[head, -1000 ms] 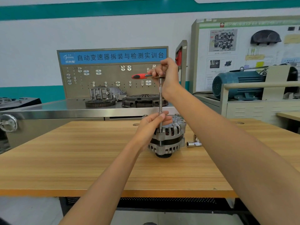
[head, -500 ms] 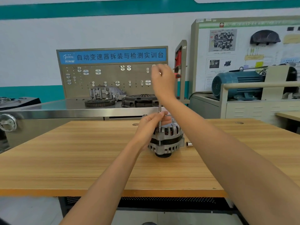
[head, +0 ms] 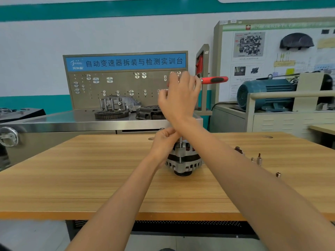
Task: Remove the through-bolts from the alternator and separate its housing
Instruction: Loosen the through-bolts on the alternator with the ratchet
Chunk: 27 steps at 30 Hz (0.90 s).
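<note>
my left hand (head: 165, 140) pinches the extension shaft (head: 180, 143) low down so the socket stays seated on a through-bolt. my right hand (head: 181, 95) is wrapped round the head of the ratchet (head: 213, 80), red handle sticking out right, probably to swing it. the alternator (head: 184, 160) sits pulley down mid worktop (head: 72, 178), toward the far edge: ribbed grey aluminium housing, dark band round the middle, halves not yet apart. loose sockets (head: 259, 160) lie toward the right edge.
</note>
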Tool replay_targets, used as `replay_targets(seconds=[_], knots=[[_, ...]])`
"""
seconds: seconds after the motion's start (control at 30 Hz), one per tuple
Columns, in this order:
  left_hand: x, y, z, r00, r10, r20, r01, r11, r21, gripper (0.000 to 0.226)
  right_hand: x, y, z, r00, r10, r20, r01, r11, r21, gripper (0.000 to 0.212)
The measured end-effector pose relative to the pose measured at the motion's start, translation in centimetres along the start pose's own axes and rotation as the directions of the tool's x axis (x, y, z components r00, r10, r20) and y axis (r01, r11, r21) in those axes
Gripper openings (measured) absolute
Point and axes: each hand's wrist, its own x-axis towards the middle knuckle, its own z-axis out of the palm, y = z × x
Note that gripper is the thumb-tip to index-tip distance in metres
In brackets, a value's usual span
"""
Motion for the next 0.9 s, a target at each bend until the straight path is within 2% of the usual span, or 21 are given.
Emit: replay_targets(seconds=[0.03,0.1,0.17,0.2,0.23,0.3,0.37,0.43,0.5,0.57,0.6,0.63,0.67,0.7,0.73,0.77,0.83,0.9], knots=[[0.0,0.1,0.1,1.0,0.002,-0.003,-0.002,1.0,0.011,0.02,0.1,-0.1,-0.1,1.0,0.017,-0.016,-0.017,0.999,0.029,0.023],[-0.1,0.3,0.2,1.0,-0.005,0.012,0.005,1.0,0.02,0.016,0.7,-0.3,-0.5,0.997,0.072,0.01,-0.072,0.972,0.222,0.013],[-0.1,0.5,0.2,0.999,-0.022,0.031,0.021,1.0,0.021,0.019,1.5,-0.5,-0.8,0.983,0.163,0.088,-0.185,0.859,0.477,0.032],[-0.1,0.5,0.2,0.999,-0.033,0.039,0.032,0.999,0.015,0.023,1.9,-0.4,-1.0,0.963,0.221,0.156,-0.27,0.726,0.633,0.039],[0.0,0.5,0.1,0.998,-0.043,0.048,0.043,0.999,0.001,0.025,2.3,-0.4,-1.3,0.931,0.273,0.243,-0.358,0.545,0.759,0.043],[0.0,0.6,-0.1,0.996,-0.056,0.066,0.057,0.998,-0.019,0.026,3.1,0.1,-1.4,0.862,0.265,0.432,-0.488,0.209,0.847,0.046],[0.1,0.6,-0.3,0.994,-0.07,0.084,0.071,0.997,-0.008,0.027,3.4,0.3,-1.6,0.807,0.179,0.562,-0.573,0.009,0.82,0.05],[0.3,0.6,-0.5,0.992,-0.078,0.095,0.079,0.997,0.0,0.028,3.7,0.2,-1.6,0.778,0.151,0.61,-0.604,-0.088,0.792,0.05],[0.3,0.6,-0.5,0.993,-0.079,0.093,0.079,0.997,0.002,0.027,3.6,-0.1,-1.5,0.783,0.195,0.59,-0.592,-0.058,0.804,0.047],[0.3,0.5,-0.6,0.994,-0.069,0.079,0.068,0.998,0.007,0.025,2.9,-0.5,-1.3,0.838,0.249,0.486,-0.52,0.095,0.849,0.042],[0.4,0.4,-0.6,0.996,-0.057,0.075,0.056,0.998,0.014,0.024,2.4,-0.6,-1.1,0.892,0.241,0.383,-0.443,0.289,0.849,0.038],[0.4,0.3,-0.6,0.996,-0.045,0.072,0.044,0.999,0.026,0.021,1.8,-0.5,-0.9,0.952,0.178,0.251,-0.307,0.572,0.761,0.031],[0.4,0.2,-0.6,0.997,-0.035,0.066,0.033,0.999,0.04,0.017,1.1,-0.3,-0.7,0.989,0.077,0.126,-0.133,0.834,0.535,0.02],[0.5,0.2,-0.5,0.998,-0.028,0.053,0.025,0.998,0.057,0.015,0.7,0.0,-0.3,0.998,-0.013,0.058,-0.003,0.966,0.26,0.012],[0.5,0.2,-0.3,0.999,-0.025,0.034,0.022,0.997,0.073,0.019,0.3,0.4,0.1,0.999,-0.04,0.037,0.038,0.999,0.032,0.02],[0.5,0.2,-0.2,1.0,-0.023,0.016,0.022,0.996,0.083,0.023,0.2,0.5,0.3,0.999,-0.018,0.029,0.02,0.996,-0.087,0.028],[0.5,0.3,-0.1,1.0,-0.025,0.008,0.024,0.996,0.086,0.024,0.3,0.2,0.3,0.999,0.043,0.003,-0.043,0.997,-0.059,0.03],[0.4,0.6,-0.1,0.998,-0.042,0.044,0.039,0.997,0.061,0.016,0.7,-0.1,0.1,0.997,0.073,0.031,-0.077,0.988,0.131,0.018]])
